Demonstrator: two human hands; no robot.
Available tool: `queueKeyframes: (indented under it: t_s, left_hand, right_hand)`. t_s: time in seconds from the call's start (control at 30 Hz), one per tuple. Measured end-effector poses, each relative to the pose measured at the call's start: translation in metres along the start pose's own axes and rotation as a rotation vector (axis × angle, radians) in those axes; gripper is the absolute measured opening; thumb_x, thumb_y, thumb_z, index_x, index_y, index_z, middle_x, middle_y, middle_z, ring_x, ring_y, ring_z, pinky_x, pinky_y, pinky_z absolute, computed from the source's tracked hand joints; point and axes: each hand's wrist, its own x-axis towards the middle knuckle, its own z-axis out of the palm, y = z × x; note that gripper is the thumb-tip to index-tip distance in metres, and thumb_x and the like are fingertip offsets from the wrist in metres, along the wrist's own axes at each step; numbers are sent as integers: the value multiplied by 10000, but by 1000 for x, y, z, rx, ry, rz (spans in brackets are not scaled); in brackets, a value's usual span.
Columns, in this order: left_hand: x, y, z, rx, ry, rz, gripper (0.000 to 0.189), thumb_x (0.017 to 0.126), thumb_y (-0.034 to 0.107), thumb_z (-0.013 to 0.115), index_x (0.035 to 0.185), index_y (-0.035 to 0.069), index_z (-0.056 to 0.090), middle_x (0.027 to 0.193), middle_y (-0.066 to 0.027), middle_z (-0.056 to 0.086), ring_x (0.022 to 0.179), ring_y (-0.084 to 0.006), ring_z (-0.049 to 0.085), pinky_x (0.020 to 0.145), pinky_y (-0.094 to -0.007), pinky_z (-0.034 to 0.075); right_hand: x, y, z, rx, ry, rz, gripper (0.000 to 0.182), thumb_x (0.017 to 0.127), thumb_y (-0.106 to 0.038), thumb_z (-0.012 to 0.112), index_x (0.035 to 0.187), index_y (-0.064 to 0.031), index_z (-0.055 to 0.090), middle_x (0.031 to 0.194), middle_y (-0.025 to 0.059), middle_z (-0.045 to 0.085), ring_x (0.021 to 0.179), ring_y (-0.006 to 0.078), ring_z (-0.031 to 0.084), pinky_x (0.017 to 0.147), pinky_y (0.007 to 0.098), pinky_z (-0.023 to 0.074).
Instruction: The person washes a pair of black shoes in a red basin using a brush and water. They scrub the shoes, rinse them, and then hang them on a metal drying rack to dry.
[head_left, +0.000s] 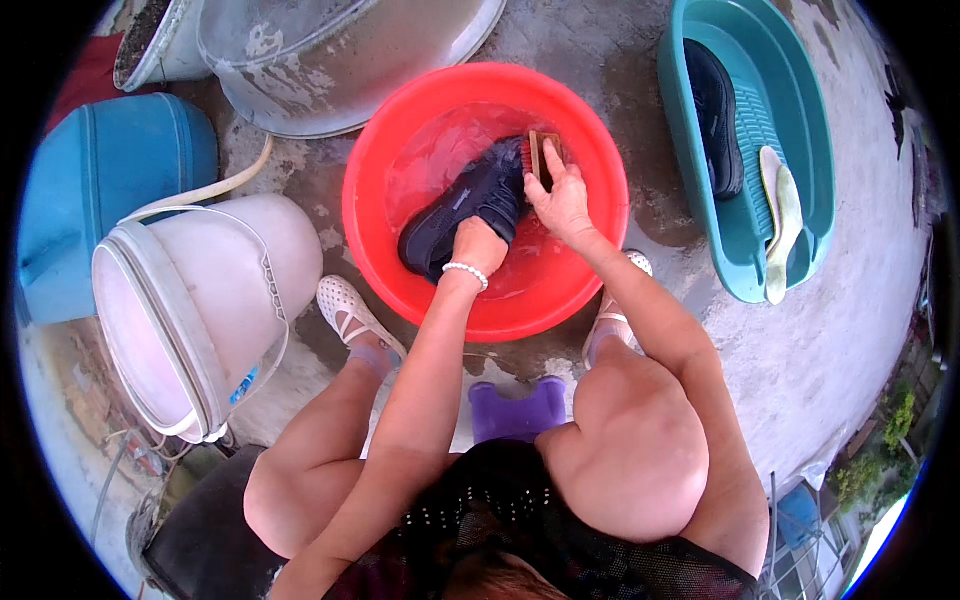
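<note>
A dark lace-up sneaker (465, 202) is held over the water in a red plastic basin (375, 289). My left hand (480, 244) is pushed into the shoe's opening, so the fingers are hidden; a white bead bracelet circles that wrist. In my right hand (561, 196) is a wooden scrub brush (546, 154) with reddish bristles. The bristles meet the toe end of the sneaker or lie right beside it. Water (420, 161) covers the basin's bottom.
At right stands a teal washboard tub (679, 150) holding another dark shoe (711, 120) and pale insoles (781, 217). To the left are a white lidded bucket (217, 300), a blue plastic drum (127, 187) and a large metal basin (300, 82). A purple stool (517, 412) is below me.
</note>
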Motion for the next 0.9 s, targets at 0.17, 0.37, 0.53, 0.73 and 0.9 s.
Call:
queueKeyframes:
  t_s: [0.17,0.37,0.53,0.73,0.9]
  left_hand:
    - [-1,-2,-5,-1112,11,-57,464,910,278,449,1286,8,423,1257,-75,495,1122,-160,471,936,-296,376]
    - [-10,8,-43,-1781,-204,-287,401,912,333,392,1177,54,505,1153,-99,558,1045,-249,536,939,-387,407]
    - [-9,1,-28,-2001,-314,-203,420,916,339,353,1205,61,480,1218,-91,518,1114,-251,492,979,-398,374]
    - [-23,2,-28,-1981,-101,-219,483,909,401,348,1226,55,462,1225,-102,513,1127,-261,482,986,-427,358]
    - [-21,-3,-24,-2042,-237,-205,511,911,396,292,1258,49,435,1275,-106,478,1158,-282,460,1005,-433,333]
  right_hand:
    - [-23,-14,-3,255,-113,-234,644,767,-223,580,1339,-45,343,980,267,524,917,386,530,843,406,424]
    - [-49,-28,-12,66,-109,-758,716,655,-194,664,1310,-124,384,985,240,431,820,368,498,737,426,457]
    - [-17,-38,-17,-49,0,-456,649,662,-216,657,1262,-135,423,911,203,439,789,356,506,663,430,477]
    - [-29,-37,-18,-137,-181,-625,573,661,-241,645,1201,-157,472,898,172,456,780,342,522,598,429,488]
    - [-10,-42,-20,-135,-36,-506,559,672,-242,640,1202,-176,473,904,165,453,779,339,516,579,440,476]
